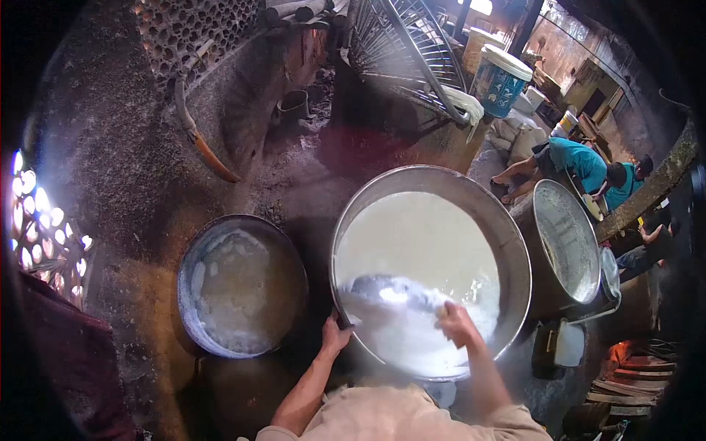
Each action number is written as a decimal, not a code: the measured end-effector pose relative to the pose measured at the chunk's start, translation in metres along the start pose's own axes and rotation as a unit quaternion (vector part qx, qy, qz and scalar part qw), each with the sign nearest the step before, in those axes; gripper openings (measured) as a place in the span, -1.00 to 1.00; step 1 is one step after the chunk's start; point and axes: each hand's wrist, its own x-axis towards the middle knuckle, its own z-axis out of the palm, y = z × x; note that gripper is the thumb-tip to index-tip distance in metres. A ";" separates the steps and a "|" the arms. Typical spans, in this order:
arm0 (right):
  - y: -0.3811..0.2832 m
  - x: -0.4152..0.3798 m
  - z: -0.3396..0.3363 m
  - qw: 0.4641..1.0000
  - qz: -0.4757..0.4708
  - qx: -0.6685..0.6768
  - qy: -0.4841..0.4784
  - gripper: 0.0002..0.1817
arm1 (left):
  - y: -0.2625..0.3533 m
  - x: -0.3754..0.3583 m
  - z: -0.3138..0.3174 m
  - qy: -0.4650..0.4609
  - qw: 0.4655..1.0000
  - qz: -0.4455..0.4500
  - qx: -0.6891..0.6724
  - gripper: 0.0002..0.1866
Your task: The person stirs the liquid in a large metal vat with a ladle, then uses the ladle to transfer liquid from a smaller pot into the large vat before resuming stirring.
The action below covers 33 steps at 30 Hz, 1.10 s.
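A large round metal pot point(519, 294) stands in front of me, filled with a milky white liquid point(419, 228). My left hand point(336, 336) is closed at the pot's near left edge, around a dark handle point(343, 320). Over the near part of the liquid, my right hand point(457, 325) is closed on the end of a shiny metal scoop point(393, 292), which is smeared by motion. The scoop lies across the liquid's surface; its exact shape cannot be made out. Froth shows on the liquid nearest me.
To the left sits a smaller pan point(187, 309) of cloudy, foamy liquid. A tall metal vat point(540, 242) stands on the right, near a yellow jerrycan point(546, 345) and burning firewood point(625, 356). Beyond are a blue bucket point(500, 84) and people in teal shirts point(577, 162).
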 end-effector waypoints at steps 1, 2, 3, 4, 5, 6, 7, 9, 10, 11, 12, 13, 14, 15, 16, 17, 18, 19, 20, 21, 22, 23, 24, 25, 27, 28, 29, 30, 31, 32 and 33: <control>-0.018 0.013 -0.002 0.999 -0.020 -0.040 0.026 -0.71 | 0.009 -0.002 -0.004 -0.006 1.000 0.027 0.003 -0.14; -0.036 0.028 0.000 0.993 -0.048 -0.088 0.066 -0.71 | -0.008 0.002 0.002 0.002 0.999 0.039 0.024 -0.13; -0.049 0.046 0.004 0.982 -0.074 -0.135 0.106 -0.70 | -0.020 0.005 0.008 0.002 0.999 0.038 0.025 -0.13; -0.050 0.070 0.011 0.970 -0.106 -0.165 0.143 -0.70 | -0.029 0.007 0.014 0.032 0.997 0.055 0.032 -0.14; -0.048 0.096 0.020 0.954 -0.137 -0.195 0.180 -0.70 | -0.033 0.007 0.016 0.063 0.995 0.071 0.038 -0.15; -0.048 0.116 0.026 0.956 -0.131 -0.199 0.171 -0.70 | -0.031 0.005 0.015 0.062 0.995 0.070 0.040 -0.15; -0.050 0.131 0.030 0.957 -0.126 -0.204 0.163 -0.69 | -0.023 0.004 0.011 0.040 0.998 0.043 0.023 -0.14; -0.056 0.143 0.036 0.972 -0.062 -0.193 0.122 -0.70 | -0.010 0.000 0.004 0.020 1.000 0.016 0.007 -0.14; -0.055 0.147 0.037 0.980 0.002 -0.181 0.080 -0.71 | -0.005 -0.001 0.002 0.013 1.000 0.008 0.014 -0.14; -0.044 0.153 0.039 0.980 0.001 -0.180 0.081 -0.71 | -0.002 0.000 0.001 0.006 1.000 -0.001 0.021 -0.14; -0.030 0.155 0.042 0.966 -0.031 -0.245 0.080 -0.72 | 0.001 0.000 0.001 0.007 1.000 0.000 0.021 -0.14; -0.015 0.154 0.044 0.946 -0.063 -0.309 0.078 -0.73 | 0.002 0.000 0.001 0.013 1.000 0.000 0.028 -0.13; -0.003 0.148 0.043 0.945 -0.071 -0.314 0.064 -0.75 | 0.000 -0.002 0.002 0.019 0.999 0.000 0.034 -0.13; 0.010 0.143 0.043 0.945 -0.071 -0.313 0.062 -0.75 | -0.001 -0.002 0.002 0.019 0.999 -0.002 0.036 -0.13; 0.022 0.138 0.044 0.948 -0.060 -0.306 0.069 -0.74 | -0.006 0.000 0.004 0.030 0.999 0.012 0.040 -0.13; 0.037 0.136 0.043 0.950 -0.048 -0.299 0.077 -0.73 | -0.010 0.002 0.006 0.041 0.998 0.027 0.045 -0.14; 0.053 0.135 0.041 0.955 -0.012 -0.291 0.064 -0.70 | -0.014 0.003 0.007 0.045 0.998 0.027 0.042 -0.17; 0.059 0.126 0.037 0.955 -0.012 -0.290 0.063 -0.70 | -0.011 0.002 0.006 0.045 0.998 0.027 0.043 -0.17; 0.064 0.113 0.031 0.953 -0.012 -0.297 0.051 -0.69 | -0.004 0.001 0.003 0.038 0.999 0.019 0.030 -0.18; 0.069 0.101 0.027 0.952 -0.011 -0.304 0.038 -0.66 | 0.002 -0.001 0.001 0.031 0.999 0.012 0.018 -0.20; 0.083 0.097 0.025 0.954 0.008 -0.298 0.035 -0.61 | 0.006 -0.002 0.000 0.034 0.999 0.012 0.015 -0.24; 0.095 0.089 0.022 0.954 0.009 -0.296 0.035 -0.61 | 0.009 -0.003 0.000 0.033 0.999 0.012 0.017 -0.24; 0.106 0.081 0.017 0.952 0.015 -0.302 0.037 -0.60 | 0.012 -0.004 0.000 0.040 0.999 -0.003 0.021 -0.23; 0.117 0.074 0.013 0.950 0.021 -0.308 0.039 -0.59 | 0.010 -0.005 0.001 0.048 0.998 -0.017 0.026 -0.23; 0.141 0.064 0.007 0.952 0.045 -0.300 0.037 -0.65 | 0.004 -0.001 0.004 0.041 0.999 -0.014 0.003 -0.18; 0.172 0.068 0.006 0.950 0.037 -0.307 0.047 -0.68 | 0.002 -0.001 0.006 0.038 0.999 -0.015 -0.012 -0.19; 0.196 0.067 0.002 0.947 0.028 -0.314 0.058 -0.69 | 0.001 0.000 0.007 0.037 0.999 -0.016 -0.026 -0.19; 0.209 0.061 -0.004 0.949 0.023 -0.307 0.064 -0.71 | 0.002 0.000 0.007 0.036 0.998 -0.013 -0.043 -0.20; 0.215 0.054 -0.013 0.950 0.024 -0.305 0.065 -0.71 | -0.001 0.000 0.007 0.035 0.998 -0.012 -0.042 -0.20; 0.218 0.042 -0.022 0.948 0.024 -0.313 0.057 -0.71 | -0.005 0.003 0.008 0.043 0.997 -0.021 -0.058 -0.22; 0.221 0.031 -0.033 0.945 0.025 -0.321 0.049 -0.71 | -0.008 0.005 0.012 0.051 0.995 -0.029 -0.075 -0.24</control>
